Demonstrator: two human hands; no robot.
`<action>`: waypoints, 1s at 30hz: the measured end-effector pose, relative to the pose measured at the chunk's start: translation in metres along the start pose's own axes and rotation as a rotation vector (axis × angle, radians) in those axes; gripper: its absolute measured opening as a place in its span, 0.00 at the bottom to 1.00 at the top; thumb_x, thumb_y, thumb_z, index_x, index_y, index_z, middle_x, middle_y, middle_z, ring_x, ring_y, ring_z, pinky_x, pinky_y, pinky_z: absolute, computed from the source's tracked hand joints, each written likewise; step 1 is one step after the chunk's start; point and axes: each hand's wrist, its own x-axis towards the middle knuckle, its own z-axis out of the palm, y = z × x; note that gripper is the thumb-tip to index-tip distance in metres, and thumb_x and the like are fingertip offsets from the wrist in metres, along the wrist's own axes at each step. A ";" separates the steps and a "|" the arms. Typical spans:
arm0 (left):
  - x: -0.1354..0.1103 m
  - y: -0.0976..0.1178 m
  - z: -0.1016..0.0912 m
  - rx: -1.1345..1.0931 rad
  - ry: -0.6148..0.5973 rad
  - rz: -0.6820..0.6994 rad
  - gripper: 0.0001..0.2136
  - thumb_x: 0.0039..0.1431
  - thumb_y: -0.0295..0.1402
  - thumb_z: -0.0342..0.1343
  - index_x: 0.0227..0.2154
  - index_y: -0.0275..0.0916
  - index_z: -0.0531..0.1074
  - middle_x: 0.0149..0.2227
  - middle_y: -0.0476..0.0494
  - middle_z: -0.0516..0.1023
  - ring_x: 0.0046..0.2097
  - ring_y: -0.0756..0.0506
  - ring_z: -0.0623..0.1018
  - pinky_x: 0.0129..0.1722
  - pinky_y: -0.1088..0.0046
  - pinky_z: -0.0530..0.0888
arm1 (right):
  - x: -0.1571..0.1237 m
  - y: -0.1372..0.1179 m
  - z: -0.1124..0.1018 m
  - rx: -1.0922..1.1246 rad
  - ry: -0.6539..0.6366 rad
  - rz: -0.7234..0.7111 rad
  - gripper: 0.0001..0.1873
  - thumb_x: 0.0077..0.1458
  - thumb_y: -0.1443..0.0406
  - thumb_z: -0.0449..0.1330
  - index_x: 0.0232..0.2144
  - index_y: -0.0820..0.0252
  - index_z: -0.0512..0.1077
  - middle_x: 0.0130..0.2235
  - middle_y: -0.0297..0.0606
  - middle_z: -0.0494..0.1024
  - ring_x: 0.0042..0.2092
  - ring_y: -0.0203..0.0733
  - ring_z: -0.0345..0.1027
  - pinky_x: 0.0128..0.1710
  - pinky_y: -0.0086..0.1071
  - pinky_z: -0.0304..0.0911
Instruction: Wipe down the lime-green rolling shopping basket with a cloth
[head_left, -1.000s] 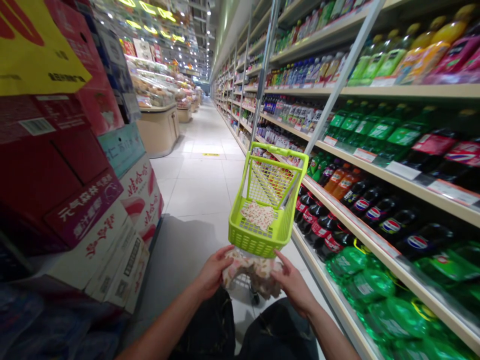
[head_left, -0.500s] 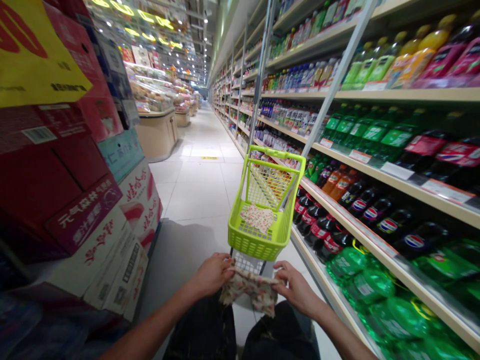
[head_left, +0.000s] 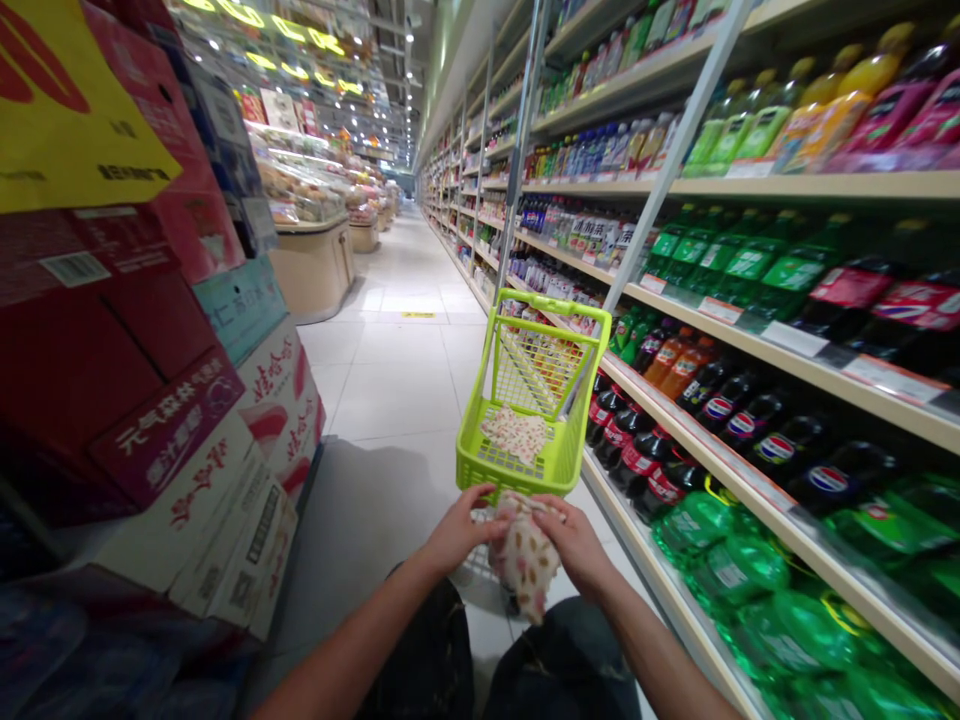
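Note:
A cream cloth with a floral print (head_left: 523, 558) hangs in loose folds between my two hands, above my knees. My left hand (head_left: 466, 528) pinches its upper left edge, and my right hand (head_left: 574, 540) grips its upper right side. The hands are close together, just in front of a lime-green shopping cart (head_left: 517, 478). Inside the cart's basket lies a second floral cloth (head_left: 514, 434), crumpled flat on the bottom. What kind of cloth article each one is, I cannot make out.
Shelves of bottled drinks (head_left: 795, 260) run along the right, with large green bottles (head_left: 795, 630) at floor level. Stacked cartons (head_left: 172, 430) rise on the left. A tiled aisle (head_left: 390, 370) leads ahead past a display counter (head_left: 311, 265).
My hands have come closer together and risen slightly toward the cart. The cloth, stretched sideways before, now bunches at the top and hangs down.

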 end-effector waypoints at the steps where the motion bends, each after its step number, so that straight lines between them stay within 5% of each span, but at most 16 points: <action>1: 0.000 -0.003 0.000 -0.118 -0.108 -0.038 0.26 0.33 0.37 0.63 0.41 0.37 0.68 0.39 0.42 0.75 0.39 0.44 0.73 0.38 0.70 0.68 | 0.002 -0.004 0.000 0.002 -0.029 -0.005 0.19 0.37 0.55 0.63 0.31 0.62 0.71 0.24 0.34 0.75 0.25 0.37 0.65 0.26 0.29 0.59; 4: -0.001 -0.010 0.008 -0.322 -0.341 -0.187 0.21 0.36 0.38 0.63 0.36 0.33 0.71 0.33 0.41 0.77 0.34 0.45 0.75 0.36 0.69 0.68 | 0.003 -0.015 0.003 -0.104 -0.001 -0.123 0.16 0.41 0.56 0.61 0.31 0.61 0.72 0.23 0.33 0.74 0.25 0.37 0.65 0.26 0.30 0.60; 7: -0.002 -0.010 0.012 -0.486 -0.246 -0.226 0.14 0.38 0.35 0.62 0.30 0.33 0.72 0.28 0.46 0.76 0.29 0.49 0.74 0.33 0.73 0.68 | -0.007 -0.018 0.006 -0.349 -0.002 -0.382 0.10 0.47 0.62 0.56 0.32 0.57 0.73 0.30 0.35 0.76 0.32 0.40 0.68 0.33 0.33 0.62; 12: -0.005 -0.009 0.005 -0.760 -0.238 -0.364 0.15 0.41 0.40 0.59 0.29 0.34 0.71 0.26 0.48 0.74 0.27 0.53 0.72 0.29 0.77 0.67 | -0.036 -0.014 0.010 -0.810 -0.390 -0.626 0.13 0.46 0.65 0.58 0.38 0.53 0.73 0.45 0.38 0.73 0.49 0.45 0.62 0.51 0.41 0.53; 16: -0.009 -0.013 0.005 -0.626 -0.211 -0.353 0.14 0.37 0.30 0.62 0.31 0.33 0.70 0.27 0.49 0.74 0.27 0.53 0.72 0.29 0.79 0.67 | -0.036 -0.007 0.006 -0.971 -0.335 -0.677 0.09 0.49 0.64 0.57 0.34 0.56 0.73 0.42 0.40 0.74 0.48 0.44 0.63 0.52 0.44 0.51; 21: 0.002 -0.011 -0.001 -0.615 -0.286 -0.441 0.12 0.42 0.32 0.56 0.32 0.32 0.71 0.26 0.47 0.74 0.27 0.52 0.72 0.28 0.77 0.68 | -0.023 0.016 -0.003 -1.174 -0.423 -0.861 0.39 0.41 0.61 0.62 0.56 0.57 0.54 0.59 0.48 0.54 0.60 0.52 0.46 0.55 0.52 0.45; 25: 0.011 -0.009 -0.006 -0.423 -0.306 -0.523 0.11 0.37 0.28 0.56 0.28 0.32 0.71 0.20 0.52 0.71 0.20 0.55 0.69 0.19 0.81 0.64 | -0.020 0.041 0.002 -1.269 -0.371 -0.948 0.34 0.45 0.70 0.58 0.55 0.57 0.56 0.59 0.48 0.53 0.60 0.51 0.44 0.54 0.52 0.48; 30: 0.019 -0.007 -0.008 -0.210 -0.233 -0.465 0.07 0.38 0.26 0.53 0.24 0.32 0.70 0.17 0.53 0.68 0.16 0.56 0.66 0.16 0.82 0.62 | -0.009 0.047 0.012 -1.160 -0.346 -1.009 0.25 0.51 0.73 0.50 0.53 0.56 0.60 0.57 0.44 0.60 0.57 0.41 0.53 0.52 0.38 0.57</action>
